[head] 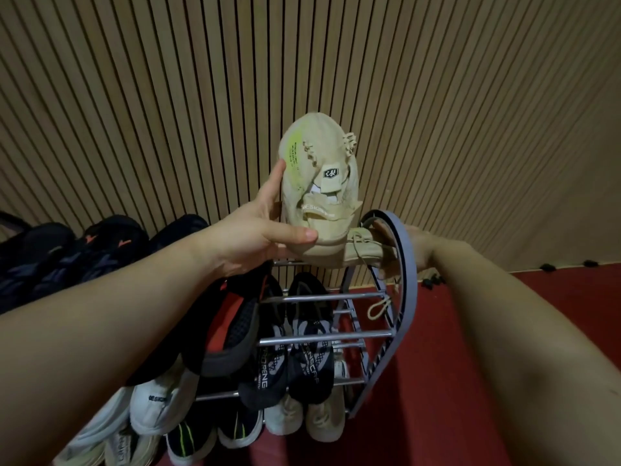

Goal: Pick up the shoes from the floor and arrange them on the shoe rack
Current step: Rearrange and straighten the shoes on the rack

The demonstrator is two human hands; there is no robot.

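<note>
My left hand (258, 230) grips a beige sneaker (319, 169) by its heel and holds it toe-up above the top tier of the grey shoe rack (405, 274). A second beige sneaker (364, 250) lies on the top tier at the right end, its lace hanging down. My right hand (415, 243) reaches behind the rack's curved side frame next to that sneaker; its fingers are mostly hidden by the frame.
The rack's lower tiers carry a black-and-red shoe (232, 327), a dark pair (295, 358), white sneakers (158, 405) and pale ones (305, 422). Dark shoes (67, 257) sit at the left. A slatted wooden wall (302, 62) stands behind; red floor (453, 364) lies to the right.
</note>
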